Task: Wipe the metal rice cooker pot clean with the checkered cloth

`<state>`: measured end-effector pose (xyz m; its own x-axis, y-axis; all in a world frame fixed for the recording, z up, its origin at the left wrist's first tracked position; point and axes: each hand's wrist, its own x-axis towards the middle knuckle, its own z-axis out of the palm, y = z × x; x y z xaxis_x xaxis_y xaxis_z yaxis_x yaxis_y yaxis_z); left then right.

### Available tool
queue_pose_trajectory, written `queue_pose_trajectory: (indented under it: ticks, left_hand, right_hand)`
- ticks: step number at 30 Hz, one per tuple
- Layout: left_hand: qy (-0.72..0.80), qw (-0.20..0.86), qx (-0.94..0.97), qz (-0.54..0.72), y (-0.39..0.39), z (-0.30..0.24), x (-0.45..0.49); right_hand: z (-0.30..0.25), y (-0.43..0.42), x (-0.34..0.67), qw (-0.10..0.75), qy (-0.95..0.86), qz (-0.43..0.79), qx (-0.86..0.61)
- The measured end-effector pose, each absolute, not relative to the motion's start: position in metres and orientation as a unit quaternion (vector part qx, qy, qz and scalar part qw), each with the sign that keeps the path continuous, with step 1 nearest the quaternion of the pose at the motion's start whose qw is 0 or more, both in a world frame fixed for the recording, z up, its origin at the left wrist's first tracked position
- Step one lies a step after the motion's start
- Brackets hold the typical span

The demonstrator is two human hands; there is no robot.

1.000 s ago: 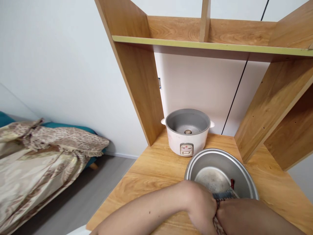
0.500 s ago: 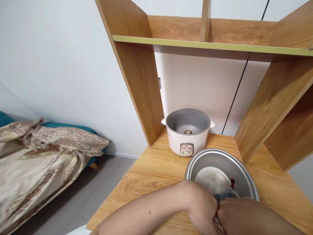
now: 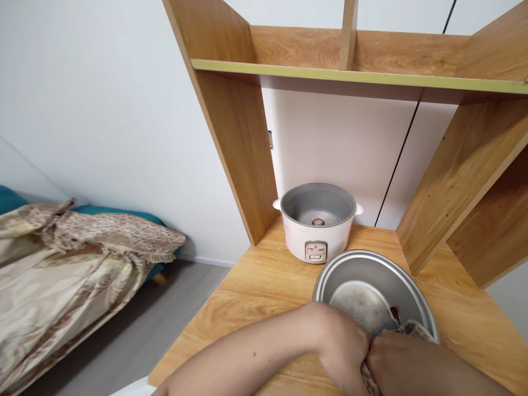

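My left hand (image 3: 344, 344) and my right hand (image 3: 398, 355) meet at the near rim of a silver-grey metal inner pot (image 3: 358, 301). Both are closed around a bunched patterned cloth (image 3: 416, 330), which also shows a bluish part and a small dark red piece inside the pot. A bit of it pokes out between the hands below. Most of the fingers are hidden behind the backs of the hands. Just behind the pot stands a white rice cooker body (image 3: 295, 236), lidless, with a grey interior and a round piece at its bottom centre.
A wooden desk (image 3: 235, 302) carries the pot and the cooker, with upright panels on both sides and a shelf (image 3: 309, 69) above. To the left, past the grey floor (image 3: 165, 308), is a bed or sofa with a patterned cover (image 3: 82, 291).
The cloth has shifted slightly inside the pot, with more of its patterned part showing by the right hand. Both hands keep their hold in nearly the same place.
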<state>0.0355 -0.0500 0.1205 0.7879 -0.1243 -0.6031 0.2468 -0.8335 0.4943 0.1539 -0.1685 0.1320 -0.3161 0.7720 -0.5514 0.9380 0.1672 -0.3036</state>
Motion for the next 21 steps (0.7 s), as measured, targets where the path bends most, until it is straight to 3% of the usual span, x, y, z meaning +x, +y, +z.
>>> queue_pose_trajectory:
  ticks: [9, 21]
  left_hand:
    - [0.03, 0.282, 0.899, -0.333, -0.048, 0.119, 0.035]
    - [0.052, 0.29, 0.894, -0.337, -0.051, 0.122, 0.035]
  right_hand:
    - [0.123, -0.169, 0.158, 0.109, 0.758, -0.306, 0.565]
    - [0.137, -0.167, 0.154, 0.138, 0.725, -0.333, 0.587]
